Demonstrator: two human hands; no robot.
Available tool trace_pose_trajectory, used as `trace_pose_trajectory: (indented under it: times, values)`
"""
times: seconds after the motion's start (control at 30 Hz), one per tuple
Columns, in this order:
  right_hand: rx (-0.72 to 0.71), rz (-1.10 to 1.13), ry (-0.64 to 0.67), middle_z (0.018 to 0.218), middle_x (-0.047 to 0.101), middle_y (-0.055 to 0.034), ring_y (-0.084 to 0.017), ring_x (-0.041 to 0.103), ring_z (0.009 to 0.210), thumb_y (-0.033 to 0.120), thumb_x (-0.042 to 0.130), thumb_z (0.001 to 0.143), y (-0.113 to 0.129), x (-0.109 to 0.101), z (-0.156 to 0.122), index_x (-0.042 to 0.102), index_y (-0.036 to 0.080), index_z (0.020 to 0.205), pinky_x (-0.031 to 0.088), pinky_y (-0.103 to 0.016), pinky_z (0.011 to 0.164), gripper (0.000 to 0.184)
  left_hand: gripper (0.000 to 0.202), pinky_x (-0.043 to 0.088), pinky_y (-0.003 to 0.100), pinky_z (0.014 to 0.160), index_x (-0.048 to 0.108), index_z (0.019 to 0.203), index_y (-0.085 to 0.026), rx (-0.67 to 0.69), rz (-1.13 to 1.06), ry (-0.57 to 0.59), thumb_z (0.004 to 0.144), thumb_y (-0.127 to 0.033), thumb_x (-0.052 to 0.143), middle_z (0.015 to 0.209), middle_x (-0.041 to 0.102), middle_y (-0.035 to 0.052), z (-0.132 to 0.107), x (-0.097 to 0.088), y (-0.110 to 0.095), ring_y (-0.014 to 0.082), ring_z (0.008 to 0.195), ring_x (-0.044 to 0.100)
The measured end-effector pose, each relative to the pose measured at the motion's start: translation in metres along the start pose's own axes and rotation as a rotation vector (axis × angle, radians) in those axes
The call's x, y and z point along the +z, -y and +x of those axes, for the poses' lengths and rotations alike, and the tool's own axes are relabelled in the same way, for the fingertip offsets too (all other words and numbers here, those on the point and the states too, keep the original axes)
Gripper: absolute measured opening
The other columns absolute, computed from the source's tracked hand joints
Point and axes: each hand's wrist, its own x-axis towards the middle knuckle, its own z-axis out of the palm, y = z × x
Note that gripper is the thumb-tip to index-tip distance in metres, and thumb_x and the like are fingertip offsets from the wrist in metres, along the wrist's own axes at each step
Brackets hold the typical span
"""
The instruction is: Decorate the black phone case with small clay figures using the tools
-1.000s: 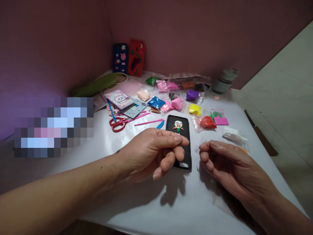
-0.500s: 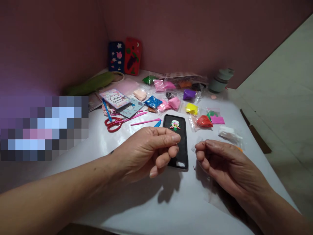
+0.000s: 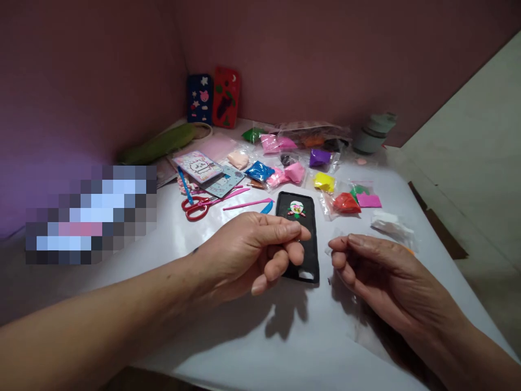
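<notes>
Table point(image 3: 228, 347) carries the black phone case point(image 3: 311, 217), probably light, stiff and slippery; take it by the long edges, not by the soft clay figure point(image 3: 296, 209). Left hand point(image 3: 252, 250) above it pinches thumb to forefinger, on what I cannot tell; right hand point(image 3: 382, 277) beside it is half curled, seemingly empty.

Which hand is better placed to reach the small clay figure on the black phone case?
Probably the left. The left hand hovers with pinched fingertips right over the black phone case, close to the clay figure. The right hand is beside the case, over clear plastic.
</notes>
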Motion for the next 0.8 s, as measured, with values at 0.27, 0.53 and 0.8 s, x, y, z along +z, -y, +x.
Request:
trace_pose_trajectory:
  times: [0.27,0.53,0.8]
  values:
    - [-0.002,-0.001,-0.003,0.068,0.071,-0.0062,-0.009,0.059,0.053,0.023,0.069,0.077,-0.0002,-0.0024,0.0010,0.077,0.015,0.077,0.050,-0.014,0.051,0.011,0.018,0.032,0.012,0.025,0.065,0.083,-0.008,-0.020,-0.015,0.000,0.089,-0.019,0.051,0.062,0.063,0.0005,0.0000,0.0008,-0.0011,0.0030,0.029,0.043]
    - [-0.014,-0.059,-0.018,0.066,0.070,-0.0056,-0.008,0.056,0.050,0.027,0.072,0.074,0.0016,0.0042,0.0000,0.077,0.016,0.075,0.045,-0.015,0.042,0.012,0.028,0.031,0.011,0.023,0.057,0.062,-0.010,-0.029,0.009,0.022,0.088,-0.021,0.054,0.043,0.053,-0.0030,0.0020,0.0015,-0.0015,0.0035,0.024,0.038]
    - [0.003,-0.094,-0.024,0.065,0.068,-0.0048,-0.007,0.054,0.049,0.029,0.074,0.072,0.0036,0.0066,-0.0003,0.078,0.017,0.074,0.044,-0.014,0.043,0.013,0.029,0.032,0.011,0.024,0.055,0.060,-0.011,-0.019,0.024,0.032,0.087,-0.022,0.057,0.041,0.052,-0.0037,0.0015,0.0026,-0.0016,0.0035,0.024,0.037]
